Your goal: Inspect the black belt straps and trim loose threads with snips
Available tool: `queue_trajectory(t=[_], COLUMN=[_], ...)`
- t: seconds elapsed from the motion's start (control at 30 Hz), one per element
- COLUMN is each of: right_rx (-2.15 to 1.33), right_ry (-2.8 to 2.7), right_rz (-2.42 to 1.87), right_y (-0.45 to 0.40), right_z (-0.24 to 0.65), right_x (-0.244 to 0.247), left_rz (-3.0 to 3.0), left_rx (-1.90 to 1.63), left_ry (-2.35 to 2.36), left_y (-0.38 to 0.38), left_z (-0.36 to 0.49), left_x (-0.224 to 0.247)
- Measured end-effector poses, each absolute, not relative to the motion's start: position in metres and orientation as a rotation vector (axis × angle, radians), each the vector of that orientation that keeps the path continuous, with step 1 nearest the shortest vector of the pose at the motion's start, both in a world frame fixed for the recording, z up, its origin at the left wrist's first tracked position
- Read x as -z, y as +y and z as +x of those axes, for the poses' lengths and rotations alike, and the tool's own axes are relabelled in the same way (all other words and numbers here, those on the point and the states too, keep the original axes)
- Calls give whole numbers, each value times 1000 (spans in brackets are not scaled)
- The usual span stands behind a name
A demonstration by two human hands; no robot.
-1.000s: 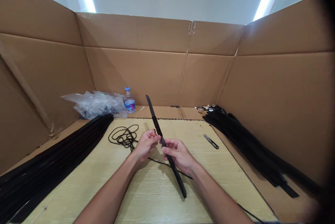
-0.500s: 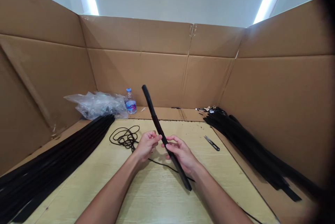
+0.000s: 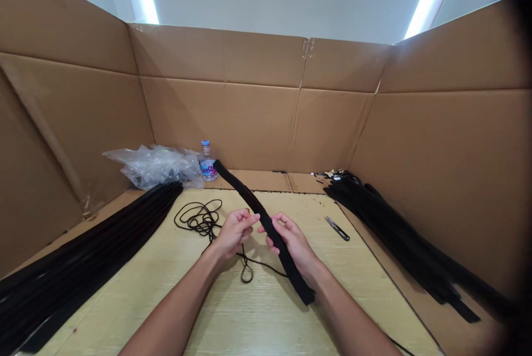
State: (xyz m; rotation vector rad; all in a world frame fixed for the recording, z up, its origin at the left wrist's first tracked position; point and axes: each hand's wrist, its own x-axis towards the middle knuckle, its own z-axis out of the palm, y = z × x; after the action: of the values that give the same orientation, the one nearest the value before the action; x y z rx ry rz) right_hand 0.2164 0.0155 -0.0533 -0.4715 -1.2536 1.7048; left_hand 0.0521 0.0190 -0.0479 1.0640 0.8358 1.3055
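1. Left forearm (image 3: pixel 183 300) slants toward one o'clock, the left hand (image 3: pixel 233 232) closed in a pinch.
2. Right forearm (image 3: pixel 344 306) slants toward eleven o'clock, the right hand (image 3: pixel 292 240) curled in a grip.
3. Both hands are close together.

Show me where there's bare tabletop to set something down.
Bare tabletop shows between the left forearm and left black bundle, between the two forearms nearest the camera, and between the right forearm and snips. It is crowded mid-table, where left hand and right hand hold the black strip, and beside the left hand, where the cord lies tangled.
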Motion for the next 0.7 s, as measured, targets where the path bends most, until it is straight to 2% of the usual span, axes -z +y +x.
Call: queue_trajectory(t=[0.57, 0.7], right_rx=[-1619, -1721], right_ry=[-1356, -1260], right_rz=[-523, -503], right_y=[13, 12], right_z=[220, 223], right_x=[55, 50], left_rz=[1101, 1087], left_rx=[-1252, -1299], left_ry=[831, 858], left_y=[15, 15], left_z=[51, 52], left_x=[45, 43])
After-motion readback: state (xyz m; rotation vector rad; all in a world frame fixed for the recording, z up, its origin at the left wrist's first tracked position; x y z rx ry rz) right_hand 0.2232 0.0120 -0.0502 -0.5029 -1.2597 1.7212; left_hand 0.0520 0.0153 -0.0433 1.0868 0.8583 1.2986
